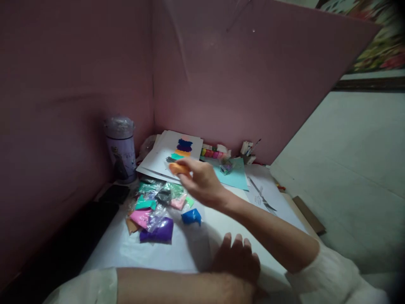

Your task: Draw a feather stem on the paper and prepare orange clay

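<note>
My right hand [204, 179] reaches over the table, its fingers closed around a small lump of orange clay [179, 169]. Below it, my left hand [237, 257] lies palm down on the white tabletop with its fingers stretched out, holding nothing. Just left of my hands is a pile of clear packets of coloured clay, among them a purple packet [157, 230], a pink packet [141, 218] and a teal packet [145, 204]. A blue packet [191, 216] lies apart from the pile. Beyond the right hand, white sheets [155, 158] carry painted colour stripes [184, 145].
A lilac tumbler [120, 152] stands at the back left by a dark phone-like slab [114, 194]. Along the back are small paint pots [215, 153] and a holder with brushes [248, 151]. A turquoise sheet [236, 177] and a fork [267, 203] lie to the right.
</note>
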The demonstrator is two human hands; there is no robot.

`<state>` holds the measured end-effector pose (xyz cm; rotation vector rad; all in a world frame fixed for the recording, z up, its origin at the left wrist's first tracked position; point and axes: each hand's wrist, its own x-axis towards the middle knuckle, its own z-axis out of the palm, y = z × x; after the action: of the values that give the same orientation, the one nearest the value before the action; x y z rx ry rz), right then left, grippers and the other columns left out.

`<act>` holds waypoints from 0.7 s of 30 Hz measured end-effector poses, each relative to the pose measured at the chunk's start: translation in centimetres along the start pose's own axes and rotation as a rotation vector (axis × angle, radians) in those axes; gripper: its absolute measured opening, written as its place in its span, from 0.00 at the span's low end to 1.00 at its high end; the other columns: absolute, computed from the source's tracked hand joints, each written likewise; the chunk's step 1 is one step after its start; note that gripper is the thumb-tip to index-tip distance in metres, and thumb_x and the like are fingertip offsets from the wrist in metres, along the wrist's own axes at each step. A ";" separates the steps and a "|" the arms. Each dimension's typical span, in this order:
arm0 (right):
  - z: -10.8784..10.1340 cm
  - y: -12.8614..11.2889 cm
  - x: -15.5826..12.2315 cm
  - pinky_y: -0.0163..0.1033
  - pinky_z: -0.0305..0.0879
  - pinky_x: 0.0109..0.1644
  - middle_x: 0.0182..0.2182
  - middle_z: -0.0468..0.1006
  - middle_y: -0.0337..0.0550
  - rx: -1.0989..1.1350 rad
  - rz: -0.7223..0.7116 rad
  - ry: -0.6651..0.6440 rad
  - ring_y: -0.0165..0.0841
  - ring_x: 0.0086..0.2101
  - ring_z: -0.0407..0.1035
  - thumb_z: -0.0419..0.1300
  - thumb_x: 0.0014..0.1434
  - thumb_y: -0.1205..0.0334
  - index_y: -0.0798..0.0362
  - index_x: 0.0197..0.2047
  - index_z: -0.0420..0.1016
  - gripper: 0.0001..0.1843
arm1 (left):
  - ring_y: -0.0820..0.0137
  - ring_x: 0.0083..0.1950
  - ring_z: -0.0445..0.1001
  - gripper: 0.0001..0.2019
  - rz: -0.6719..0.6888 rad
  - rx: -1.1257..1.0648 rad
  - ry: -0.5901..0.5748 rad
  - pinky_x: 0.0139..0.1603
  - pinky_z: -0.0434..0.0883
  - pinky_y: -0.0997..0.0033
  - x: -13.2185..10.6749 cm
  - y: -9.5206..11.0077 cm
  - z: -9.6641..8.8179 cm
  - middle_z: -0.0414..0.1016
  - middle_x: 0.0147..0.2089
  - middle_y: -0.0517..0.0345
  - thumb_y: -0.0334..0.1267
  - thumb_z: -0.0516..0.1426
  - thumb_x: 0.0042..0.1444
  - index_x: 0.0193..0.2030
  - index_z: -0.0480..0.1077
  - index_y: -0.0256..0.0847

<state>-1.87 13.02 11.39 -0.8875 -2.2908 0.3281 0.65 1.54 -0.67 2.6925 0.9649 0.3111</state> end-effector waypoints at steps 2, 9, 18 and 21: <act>-2.7 2.8 -2.0 0.36 0.66 0.35 0.34 0.78 0.42 0.375 0.216 0.058 0.32 0.33 0.70 0.60 0.56 0.61 0.53 0.42 0.75 0.11 | 0.48 0.62 0.62 0.31 0.002 0.012 0.011 0.61 0.62 0.45 -0.2 -0.1 -0.5 0.65 0.62 0.34 0.56 0.53 0.61 0.59 0.67 0.31; -5.1 12.0 -10.0 0.31 0.67 0.30 0.31 0.77 0.40 1.114 0.702 0.291 0.26 0.27 0.68 0.74 0.40 0.57 0.56 0.36 0.73 0.22 | 0.54 0.58 0.65 0.21 0.000 0.000 0.085 0.60 0.62 0.50 -0.8 -0.1 -1.4 0.71 0.56 0.46 0.52 0.56 0.61 0.51 0.70 0.36; -3.1 13.4 -14.5 0.38 0.72 0.40 0.39 0.78 0.42 1.309 0.654 0.242 0.31 0.34 0.73 0.75 0.40 0.59 0.53 0.41 0.70 0.26 | 0.57 0.51 0.70 0.13 -0.098 -0.039 -0.132 0.52 0.68 0.56 -0.1 0.6 -4.7 0.75 0.47 0.52 0.46 0.61 0.54 0.42 0.74 0.41; -3.0 13.3 -14.9 0.38 0.72 0.40 0.38 0.78 0.41 1.354 0.583 0.216 0.30 0.32 0.72 0.74 0.42 0.62 0.52 0.41 0.71 0.23 | 0.60 0.46 0.74 0.09 -0.166 -0.120 -0.100 0.48 0.69 0.60 0.0 0.1 -8.1 0.77 0.43 0.53 0.41 0.56 0.60 0.40 0.76 0.43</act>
<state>15.26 12.81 0.57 -0.7073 -1.0721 1.6526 -1.57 2.87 7.01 2.4760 1.0952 0.1926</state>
